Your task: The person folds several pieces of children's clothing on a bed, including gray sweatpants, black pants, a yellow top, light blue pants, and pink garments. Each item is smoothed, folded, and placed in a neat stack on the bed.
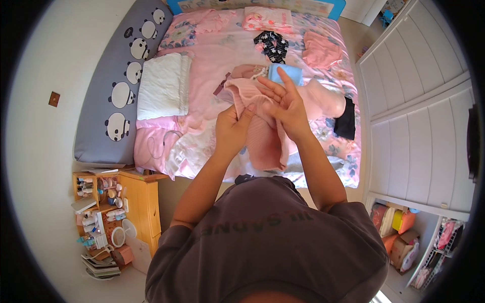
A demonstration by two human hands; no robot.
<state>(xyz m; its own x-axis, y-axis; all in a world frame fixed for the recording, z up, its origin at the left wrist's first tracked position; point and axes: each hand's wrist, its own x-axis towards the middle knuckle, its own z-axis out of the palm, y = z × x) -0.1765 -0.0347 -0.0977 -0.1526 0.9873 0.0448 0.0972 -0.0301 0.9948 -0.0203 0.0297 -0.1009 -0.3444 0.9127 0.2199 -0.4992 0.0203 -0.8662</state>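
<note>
A pink ribbed knit garment (261,138) hangs in front of me above the bed's near side. My left hand (232,130) pinches its upper part, thumb on top of the fabric. Against the other side of the knit, my right hand (290,108) has its fingers extended and spread, with the thumb by the cloth. Just beyond my right fingers lies a folded light blue cloth (291,74). Behind the garment are a dusty-pink piece with a dark bow (221,85) and a pale pink garment (320,99), both partly hidden.
The bed (212,64) also holds folded white bedding (163,87), a black patterned garment (276,45), a coral garment (322,50), a folded black cloth (344,119) and a pink printed bundle (267,19). A panda-print padded guard (102,98), a wooden dresser (140,208) and a white wardrobe (416,98) flank it.
</note>
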